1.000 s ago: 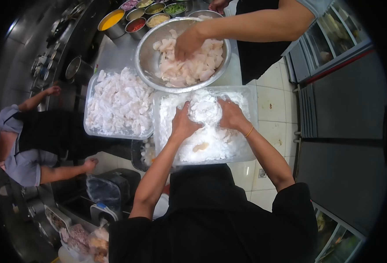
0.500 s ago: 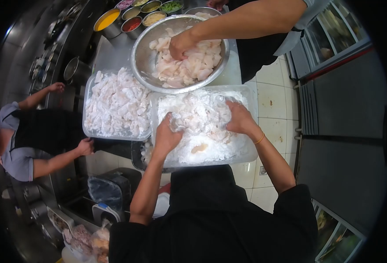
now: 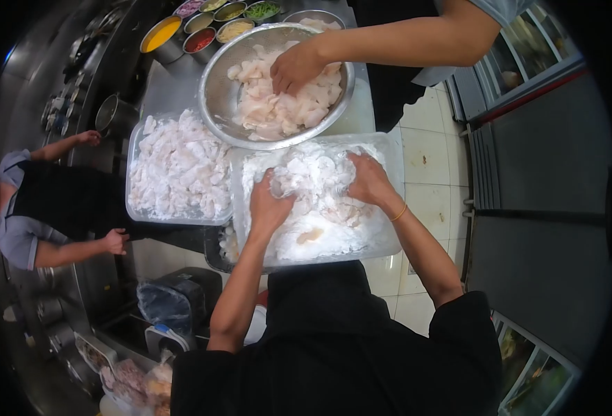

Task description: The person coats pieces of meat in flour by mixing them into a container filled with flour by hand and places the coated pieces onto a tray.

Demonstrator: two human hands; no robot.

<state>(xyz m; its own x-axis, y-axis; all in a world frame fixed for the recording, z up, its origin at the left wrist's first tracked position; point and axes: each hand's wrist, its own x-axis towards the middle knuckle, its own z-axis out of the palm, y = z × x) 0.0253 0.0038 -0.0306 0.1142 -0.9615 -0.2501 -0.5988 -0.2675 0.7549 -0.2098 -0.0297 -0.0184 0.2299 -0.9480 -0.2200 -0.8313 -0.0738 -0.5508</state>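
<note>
A translucent tub (image 3: 394, 239) in front of me holds white flour and flour-coated pieces of raw pale meat (image 3: 313, 177). My left hand (image 3: 270, 203) is on the left of this heap, its fingers curled around coated pieces and partly hidden in them. On the heap's right side is my right hand (image 3: 372, 182), with fingers bent into the flour against the pieces. A yellow band circles the right wrist. Beyond the tub, a co-worker's hand (image 3: 299, 67) reaches into a large metal bowl (image 3: 212, 104) of uncoated raw pieces (image 3: 285, 107).
A second tub (image 3: 131, 191) of floured pieces (image 3: 180, 166) stands to the left, against mine. Small metal containers (image 3: 200, 43) of chopped ingredients line the far edge. Another person (image 3: 63, 201) stands at left. A black bin (image 3: 188, 295) is below, refrigerators (image 3: 542, 149) at right.
Both my hands have gathered floured pieces into a higher heap at the tub's far middle. The co-worker's hand has shifted in the bowl. The left person's lower hand has drawn away from the tub.
</note>
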